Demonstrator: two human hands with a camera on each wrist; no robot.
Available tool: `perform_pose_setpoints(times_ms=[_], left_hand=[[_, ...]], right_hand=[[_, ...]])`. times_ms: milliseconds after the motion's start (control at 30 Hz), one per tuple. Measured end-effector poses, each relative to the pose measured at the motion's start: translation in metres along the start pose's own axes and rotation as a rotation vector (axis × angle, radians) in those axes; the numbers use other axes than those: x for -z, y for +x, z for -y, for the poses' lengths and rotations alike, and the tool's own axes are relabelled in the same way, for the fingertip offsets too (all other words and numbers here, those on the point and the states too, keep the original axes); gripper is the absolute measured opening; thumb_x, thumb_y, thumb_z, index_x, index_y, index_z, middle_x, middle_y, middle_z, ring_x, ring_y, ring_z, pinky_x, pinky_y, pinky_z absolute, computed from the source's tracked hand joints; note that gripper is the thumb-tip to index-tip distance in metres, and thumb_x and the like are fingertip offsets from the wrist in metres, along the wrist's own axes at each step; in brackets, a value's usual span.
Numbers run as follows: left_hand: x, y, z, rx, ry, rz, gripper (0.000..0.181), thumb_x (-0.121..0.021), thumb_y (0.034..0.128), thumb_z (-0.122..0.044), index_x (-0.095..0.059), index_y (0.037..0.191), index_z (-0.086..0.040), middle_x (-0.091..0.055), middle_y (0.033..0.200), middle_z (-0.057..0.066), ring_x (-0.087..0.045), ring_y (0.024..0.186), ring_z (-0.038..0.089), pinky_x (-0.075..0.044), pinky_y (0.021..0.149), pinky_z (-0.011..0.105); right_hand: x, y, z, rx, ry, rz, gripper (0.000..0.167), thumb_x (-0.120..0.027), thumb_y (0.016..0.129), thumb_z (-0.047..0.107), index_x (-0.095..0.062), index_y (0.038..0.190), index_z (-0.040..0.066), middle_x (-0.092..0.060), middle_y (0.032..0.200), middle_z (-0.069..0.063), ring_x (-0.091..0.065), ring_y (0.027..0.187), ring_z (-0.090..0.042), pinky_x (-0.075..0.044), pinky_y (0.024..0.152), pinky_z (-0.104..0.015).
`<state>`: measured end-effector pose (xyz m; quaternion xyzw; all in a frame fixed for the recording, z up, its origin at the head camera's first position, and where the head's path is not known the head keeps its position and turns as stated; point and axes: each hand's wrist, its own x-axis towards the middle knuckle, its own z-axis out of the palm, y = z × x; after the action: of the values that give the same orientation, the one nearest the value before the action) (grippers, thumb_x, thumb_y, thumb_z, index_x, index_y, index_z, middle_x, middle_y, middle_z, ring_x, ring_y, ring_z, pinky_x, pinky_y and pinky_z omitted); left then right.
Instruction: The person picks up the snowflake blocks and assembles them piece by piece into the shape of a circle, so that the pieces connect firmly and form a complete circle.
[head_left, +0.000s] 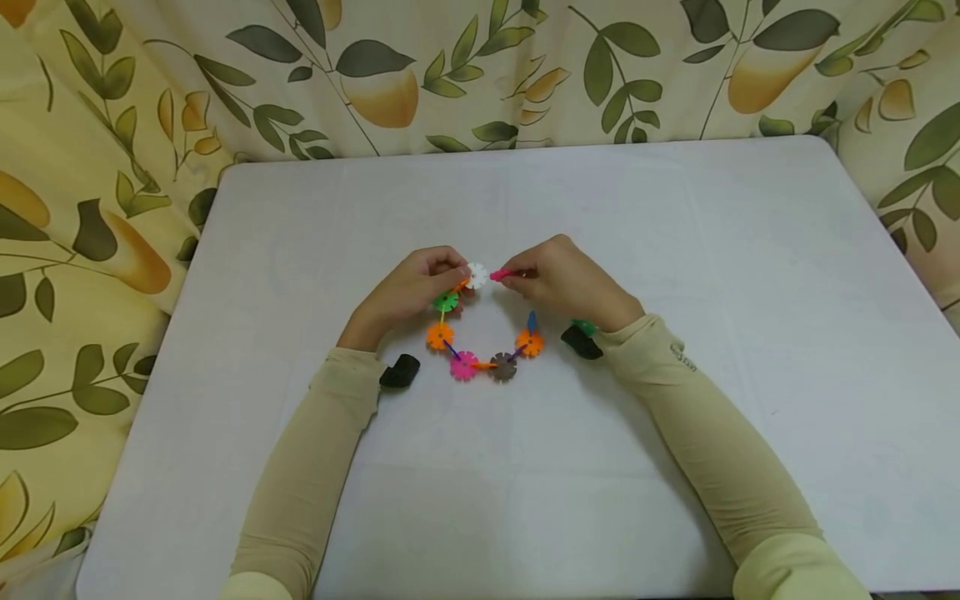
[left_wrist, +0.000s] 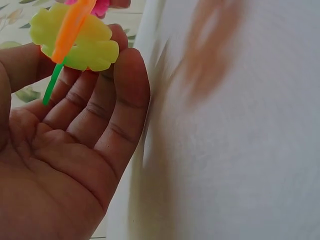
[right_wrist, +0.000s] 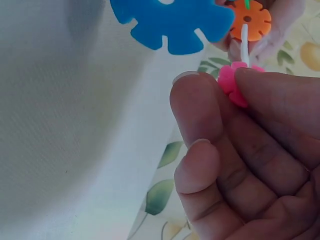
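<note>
A curved chain of notched plastic discs stands on the white table, with a green disc (head_left: 446, 302), a pink disc (head_left: 463, 367), a grey-brown disc (head_left: 503, 367) and a blue disc (right_wrist: 172, 25) among its links. My left hand (head_left: 405, 287) pinches the chain near its far end, where a white disc (head_left: 476, 276) sticks out. In the left wrist view a yellow disc (left_wrist: 100, 47) lies between the thumb and fingers. Facing it, my right hand (head_left: 573, 279) pinches a small pink disc (right_wrist: 231, 82) close to the white disc; whether they are joined, I cannot tell.
The white table (head_left: 637, 500) spreads around the hands. Leaf-patterned curtains (head_left: 555, 75) hang along its back and sides. A black wrist device (head_left: 401, 372) sits below the left wrist and another black device (head_left: 581, 342) below the right, beside something green (head_left: 585, 327).
</note>
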<state>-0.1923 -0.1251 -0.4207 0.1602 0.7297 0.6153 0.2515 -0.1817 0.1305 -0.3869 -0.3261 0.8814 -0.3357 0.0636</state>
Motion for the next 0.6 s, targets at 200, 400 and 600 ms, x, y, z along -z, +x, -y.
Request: perform_pose_setpoints(times_ms=[200, 400, 600], left_hand=[[-0.0014, 0.0000, -0.0015, 0.013, -0.001, 0.026, 0.020, -0.057, 0.1123, -0.015, -0.063, 0.114, 0.003, -0.078, 0.104, 0.019, -0.070, 0.074, 0.028, -0.056, 0.083, 0.035], [-0.0030, 0.0000, -0.0020, 0.022, 0.036, 0.019, 0.019, -0.061, 0.1108, -0.017, -0.068, 0.111, 0.001, -0.080, 0.100, 0.014, -0.073, 0.086, 0.027, -0.048, 0.095, 0.037], [-0.0072, 0.0029, -0.0011, 0.008, 0.004, 0.009, 0.015, -0.061, 0.1100, -0.009, -0.065, 0.105, 0.004, -0.079, 0.092, 0.018, -0.078, 0.087, 0.028, -0.052, 0.096, 0.035]], right_hand=[[-0.0022, 0.0006, 0.0041, 0.042, -0.047, 0.007, 0.011, -0.078, 0.097, -0.002, -0.083, 0.106, -0.004, -0.080, 0.094, -0.012, -0.065, 0.069, -0.019, -0.051, 0.064, -0.029], [-0.0052, 0.0010, 0.0033, 0.106, -0.094, -0.009, 0.010, -0.077, 0.097, -0.002, -0.083, 0.104, -0.004, -0.080, 0.094, -0.012, -0.068, 0.069, -0.017, -0.055, 0.065, -0.031], [-0.0090, 0.0013, 0.0034, 0.160, -0.117, -0.032, 0.007, -0.077, 0.096, -0.005, -0.082, 0.101, -0.006, -0.079, 0.090, -0.013, -0.069, 0.067, -0.018, -0.058, 0.067, -0.036]])
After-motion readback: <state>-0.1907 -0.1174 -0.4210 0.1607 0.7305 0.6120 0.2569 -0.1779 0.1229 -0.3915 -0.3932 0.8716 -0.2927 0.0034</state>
